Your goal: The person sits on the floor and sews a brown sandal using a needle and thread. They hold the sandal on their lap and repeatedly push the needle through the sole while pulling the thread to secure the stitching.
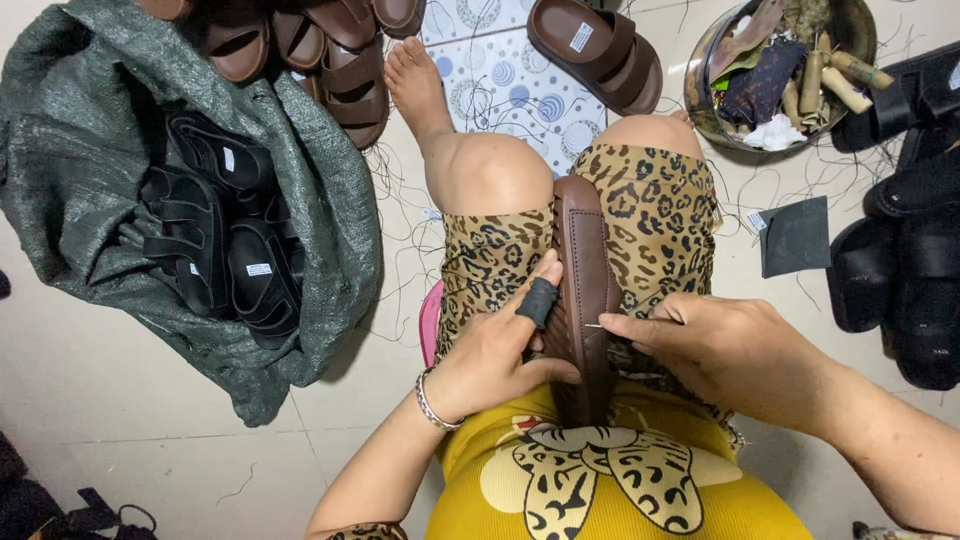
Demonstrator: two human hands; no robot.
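Observation:
A brown sandal (583, 270) stands on edge between my knees, sole side to the right. My left hand (497, 350) grips its left side, thumb under the sole edge, and a black guard covers the index finger. My right hand (725, 345) pinches a thin metal needle (596, 325) whose tip touches the sandal's sole edge. I sit on a pink stool (429, 320) in leopard-print shorts and a yellow top.
A green woven sack (70, 130) at left holds several black sandals (215, 235). Brown sandals (335, 55) lie at top, one more (600, 45) on a patterned tile. A metal bowl (780, 70) of tools and scraps sits top right. Black sandals (910, 260) and a dark sheet (797, 236) lie right.

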